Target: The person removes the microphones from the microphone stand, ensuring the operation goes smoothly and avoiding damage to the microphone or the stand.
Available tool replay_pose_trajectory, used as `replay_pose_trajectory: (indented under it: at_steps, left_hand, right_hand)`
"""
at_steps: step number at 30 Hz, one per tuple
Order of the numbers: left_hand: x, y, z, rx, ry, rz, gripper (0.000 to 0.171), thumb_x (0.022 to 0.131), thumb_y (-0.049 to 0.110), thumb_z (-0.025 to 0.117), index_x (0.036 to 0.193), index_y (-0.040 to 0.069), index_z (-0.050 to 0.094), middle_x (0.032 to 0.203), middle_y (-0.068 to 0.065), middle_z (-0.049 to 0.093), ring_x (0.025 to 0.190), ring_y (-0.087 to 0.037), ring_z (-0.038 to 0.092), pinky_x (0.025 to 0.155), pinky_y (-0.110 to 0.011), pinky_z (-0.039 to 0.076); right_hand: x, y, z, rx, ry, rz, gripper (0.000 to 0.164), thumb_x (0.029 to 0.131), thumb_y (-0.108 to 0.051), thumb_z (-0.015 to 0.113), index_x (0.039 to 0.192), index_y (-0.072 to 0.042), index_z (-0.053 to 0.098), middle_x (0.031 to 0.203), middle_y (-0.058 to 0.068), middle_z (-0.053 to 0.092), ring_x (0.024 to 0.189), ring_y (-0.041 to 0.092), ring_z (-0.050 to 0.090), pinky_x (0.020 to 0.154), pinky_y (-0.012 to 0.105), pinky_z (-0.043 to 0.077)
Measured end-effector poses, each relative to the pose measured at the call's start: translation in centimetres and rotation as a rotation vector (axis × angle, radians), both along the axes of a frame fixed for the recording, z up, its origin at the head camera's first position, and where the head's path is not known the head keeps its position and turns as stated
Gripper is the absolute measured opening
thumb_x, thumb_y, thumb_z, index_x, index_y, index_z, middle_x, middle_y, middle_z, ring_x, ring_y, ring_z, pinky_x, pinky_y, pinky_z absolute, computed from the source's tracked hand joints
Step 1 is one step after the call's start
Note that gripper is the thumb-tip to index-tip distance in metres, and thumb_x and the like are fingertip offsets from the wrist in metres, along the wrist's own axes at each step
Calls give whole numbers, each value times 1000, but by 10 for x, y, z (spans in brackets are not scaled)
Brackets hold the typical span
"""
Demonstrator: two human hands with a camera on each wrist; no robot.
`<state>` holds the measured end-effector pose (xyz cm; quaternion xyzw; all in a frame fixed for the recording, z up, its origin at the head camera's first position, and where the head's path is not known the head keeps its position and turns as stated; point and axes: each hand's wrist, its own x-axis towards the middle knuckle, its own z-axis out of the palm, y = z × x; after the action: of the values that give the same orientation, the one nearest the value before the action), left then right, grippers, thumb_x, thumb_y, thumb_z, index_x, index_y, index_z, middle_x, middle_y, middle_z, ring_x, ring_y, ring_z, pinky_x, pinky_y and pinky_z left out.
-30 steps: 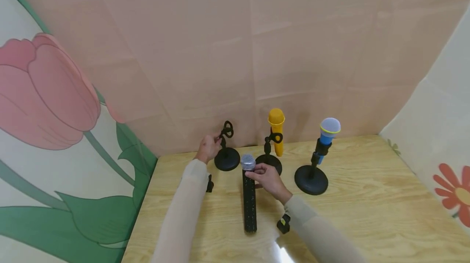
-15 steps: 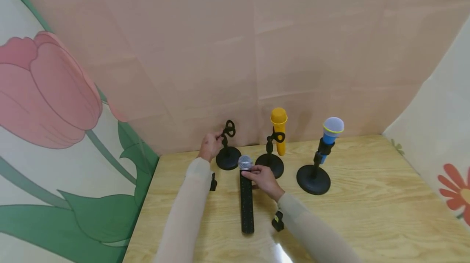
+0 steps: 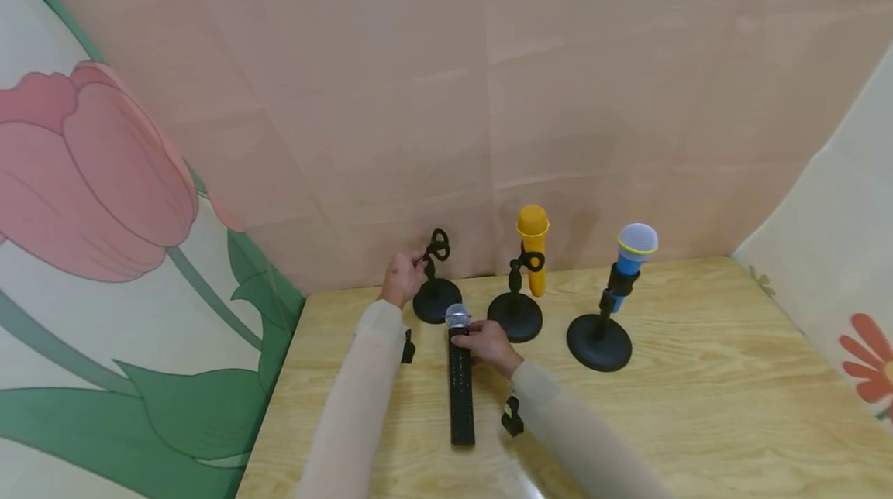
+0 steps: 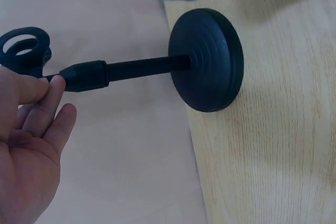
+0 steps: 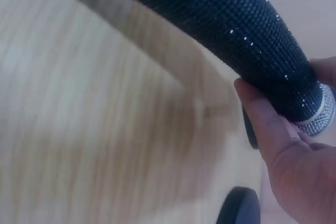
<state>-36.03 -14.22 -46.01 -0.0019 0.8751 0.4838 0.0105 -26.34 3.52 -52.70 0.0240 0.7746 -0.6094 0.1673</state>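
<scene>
My left hand (image 3: 403, 277) pinches the neck of the leftmost black microphone stand (image 3: 437, 301), just below its ring clip (image 4: 26, 51). The stand's round base (image 4: 207, 60) is on the wooden table, and its clip holds nothing. My right hand (image 3: 491, 344) grips a black, glittery microphone (image 3: 460, 390) near its silver mesh head (image 3: 457, 316), fingers and thumb around the upper handle. In the right wrist view the sparkly handle (image 5: 226, 24) runs over the table. The mesh head is in front of the left stand's base, and also shows at the top of the left wrist view.
Right of the left stand, a second stand (image 3: 515, 318) carries a yellow microphone (image 3: 533, 232). Farther right a third stand (image 3: 600, 342) holds a blue microphone (image 3: 633, 249) with a white head. A pink cloth wall (image 3: 363, 135) rises behind the wooden table (image 3: 711, 390).
My right hand has carried the black microphone leftward, closer to the left stand. My left hand keeps its pinch on that stand. The head view has shifted slightly.
</scene>
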Motion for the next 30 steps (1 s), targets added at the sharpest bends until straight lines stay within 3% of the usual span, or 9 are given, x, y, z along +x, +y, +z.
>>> replay_pose_trajectory:
  at_steps: [2, 3, 7, 15, 24, 30]
  left_hand:
    - [0, 0, 0, 9, 3, 8, 40, 102, -3, 50, 140, 9, 59, 124, -16, 66, 117, -31, 59, 91, -37, 51]
    - [0, 0, 0, 10, 7, 13, 40, 101, -3, 50, 139, 9, 59, 123, -16, 66, 116, -30, 59, 90, -37, 52]
    - [0, 1, -1, 0, 20, 20, 40, 101, -3, 52, 138, 8, 60, 121, -16, 67, 114, -31, 60, 89, -37, 52]
    - [0, 3, -4, -4, 32, 35, 40, 100, -4, 53, 138, 8, 60, 125, -17, 66, 120, -32, 59, 97, -40, 50]
    - [0, 3, -4, -32, 24, 45, 43, 100, -2, 53, 140, 14, 59, 129, -14, 65, 123, -29, 58, 101, -42, 48]
    - [-1, 3, -5, 23, 11, 50, 42, 100, -4, 53, 138, 12, 60, 130, -18, 64, 125, -32, 56, 103, -45, 46]
  right_hand:
    - [-15, -20, -27, 128, -15, -74, 37, 88, -17, 77, 111, 9, 65, 96, 18, 67, 83, 28, 65, 73, 44, 59]
    - [-19, -25, -37, 168, -11, -123, 32, 86, -15, 79, 105, 7, 66, 89, 15, 65, 77, 25, 63, 68, 43, 59]
    - [-21, -22, -56, 167, 67, -95, 34, 83, -22, 82, 96, 7, 69, 78, 9, 63, 67, 20, 60, 57, 33, 56]
    - [-21, -20, -64, 172, 97, -108, 29, 81, -27, 84, 86, 0, 74, 68, 1, 61, 62, 14, 55, 53, 25, 45]
    - [-24, -28, -65, 199, 118, -141, 33, 82, -23, 84, 95, 5, 75, 74, 4, 66, 64, 14, 59, 56, 27, 49]
    - [-25, -32, -68, 248, 142, -141, 31, 82, -25, 84, 93, 3, 76, 73, 3, 65, 64, 14, 57, 56, 27, 47]
